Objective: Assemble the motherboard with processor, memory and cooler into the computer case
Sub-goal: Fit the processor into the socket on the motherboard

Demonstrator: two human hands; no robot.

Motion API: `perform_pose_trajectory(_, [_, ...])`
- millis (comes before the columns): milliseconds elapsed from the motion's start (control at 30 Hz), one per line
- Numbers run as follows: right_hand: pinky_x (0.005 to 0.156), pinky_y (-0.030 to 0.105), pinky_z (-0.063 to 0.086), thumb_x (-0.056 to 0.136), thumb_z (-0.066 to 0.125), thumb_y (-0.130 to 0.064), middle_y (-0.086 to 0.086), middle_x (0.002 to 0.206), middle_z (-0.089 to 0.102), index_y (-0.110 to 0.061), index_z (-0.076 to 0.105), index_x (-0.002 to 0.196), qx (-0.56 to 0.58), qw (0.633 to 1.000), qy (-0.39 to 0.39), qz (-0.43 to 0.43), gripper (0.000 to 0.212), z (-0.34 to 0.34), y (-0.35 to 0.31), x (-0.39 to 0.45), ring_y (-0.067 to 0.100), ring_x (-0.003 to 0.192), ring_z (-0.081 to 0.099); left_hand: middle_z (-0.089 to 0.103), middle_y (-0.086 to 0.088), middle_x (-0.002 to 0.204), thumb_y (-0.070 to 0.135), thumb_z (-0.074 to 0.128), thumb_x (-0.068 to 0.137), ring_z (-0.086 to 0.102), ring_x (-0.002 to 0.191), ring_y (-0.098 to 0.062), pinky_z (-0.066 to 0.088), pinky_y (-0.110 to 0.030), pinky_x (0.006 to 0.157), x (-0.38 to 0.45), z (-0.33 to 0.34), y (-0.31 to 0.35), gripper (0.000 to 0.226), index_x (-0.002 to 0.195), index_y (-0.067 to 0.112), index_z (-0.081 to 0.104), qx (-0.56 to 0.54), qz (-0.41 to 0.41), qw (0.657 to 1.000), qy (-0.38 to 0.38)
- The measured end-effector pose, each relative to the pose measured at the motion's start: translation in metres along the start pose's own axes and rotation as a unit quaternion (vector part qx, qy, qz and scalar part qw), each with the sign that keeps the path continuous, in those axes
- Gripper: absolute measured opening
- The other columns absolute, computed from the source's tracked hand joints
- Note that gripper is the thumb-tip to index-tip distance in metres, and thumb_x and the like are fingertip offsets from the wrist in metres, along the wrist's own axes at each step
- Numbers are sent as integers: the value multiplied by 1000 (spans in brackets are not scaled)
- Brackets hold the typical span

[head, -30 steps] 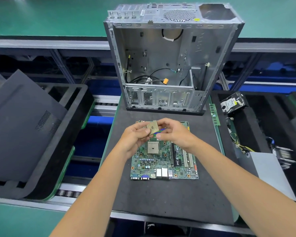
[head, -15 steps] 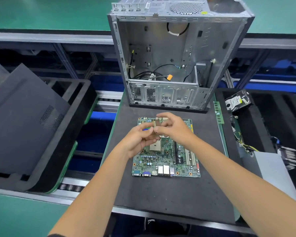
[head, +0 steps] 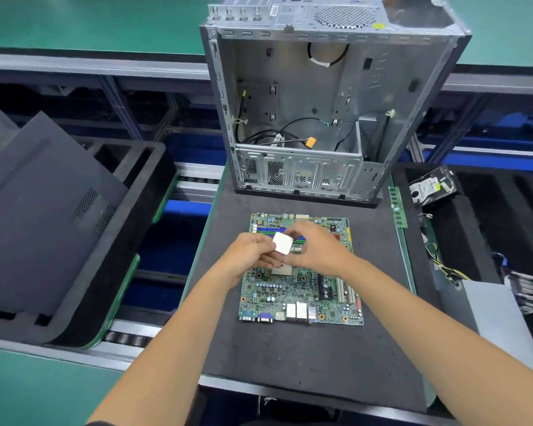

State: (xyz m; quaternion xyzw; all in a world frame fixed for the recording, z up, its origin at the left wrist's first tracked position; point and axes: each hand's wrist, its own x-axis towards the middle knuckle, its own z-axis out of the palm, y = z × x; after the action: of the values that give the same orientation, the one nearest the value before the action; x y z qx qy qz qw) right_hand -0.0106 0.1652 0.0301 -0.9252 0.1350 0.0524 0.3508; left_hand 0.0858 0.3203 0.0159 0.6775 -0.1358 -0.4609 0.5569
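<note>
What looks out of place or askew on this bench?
Little stands out. The memory stick lies alone at the mat's right edge, and the hard drive sits tilted in its tray. The motherboard lies flat.

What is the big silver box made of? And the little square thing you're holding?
The computer case looks like bare sheet metal: dull grey, shiny in spots, with punched holes and folded edges. The processor, pinched between the left hand and right hand, shows a smooth pale silvery top, probably metal too.
</note>
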Motion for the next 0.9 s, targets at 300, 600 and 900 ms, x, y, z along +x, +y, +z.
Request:
perform_pose_trajectory(300, [80, 27, 39, 81, 75, -31, -7, 106, 38, -16, 60, 125, -131, 990, 22, -36, 50, 10, 1, 5, 9, 100, 38, 74, -8, 82, 8, 59, 90, 67, 69, -12, 52, -24, 67, 8, -5, -6, 8, 98, 6, 62, 128, -18, 992, -9])
perform_pose_trajectory(600, [86, 33, 43, 84, 72, -34, -2, 107, 44, -18, 64, 122, -195, 979, -20, -61, 42, 19, 7, 6, 18, 103, 38, 64, 4, 78, 11, 74, 78, 59, 66, -8, 55, -32, 73, 15, -8, -22, 45, 120, 16, 59, 413, 129, 901, 5])
perform_pose_trajectory(900, [89, 34, 42, 84, 70, -33, 2, 113, 44, -17, 62, 119, -230, 970, -55, -53, 39, 26, 10, 9, 20, 108, 40, 63, 2, 77, 21, 62, 80, 59, 75, -21, 43, -31, 59, 21, -7, -20, 24, 104, 16, 61, 591, 180, 786, -1])
